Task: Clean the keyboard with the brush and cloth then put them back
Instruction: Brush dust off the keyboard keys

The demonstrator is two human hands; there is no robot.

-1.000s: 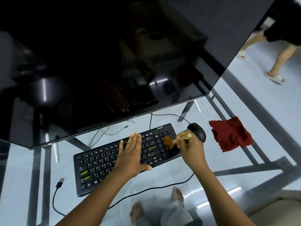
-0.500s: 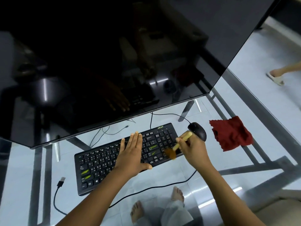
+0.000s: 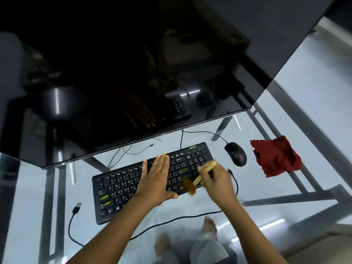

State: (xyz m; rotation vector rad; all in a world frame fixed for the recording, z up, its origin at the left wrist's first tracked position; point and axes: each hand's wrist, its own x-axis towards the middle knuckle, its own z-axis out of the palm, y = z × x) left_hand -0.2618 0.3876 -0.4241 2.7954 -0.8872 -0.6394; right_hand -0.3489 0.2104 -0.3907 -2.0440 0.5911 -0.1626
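Fingers of the right hand are gripping a wooden brush over the "acer" keyboard; the flat, uncurled left hand is pressing its keys.

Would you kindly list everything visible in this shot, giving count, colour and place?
keyboard: one, black, middle of the table
brush: one, pale handle, brown bristles, over the keyboard's right end
cloth: one, red, crumpled, right of the mouse
mouse: one, black, right of the keyboard
monitor: one, black, dark screen, behind the keyboard
USB plug: one, black, loose, left of the keyboard
table: one, glass top, grey frame
left hand: flat on the keys
right hand: holds the brush
feet: two, bare, seen through the glass
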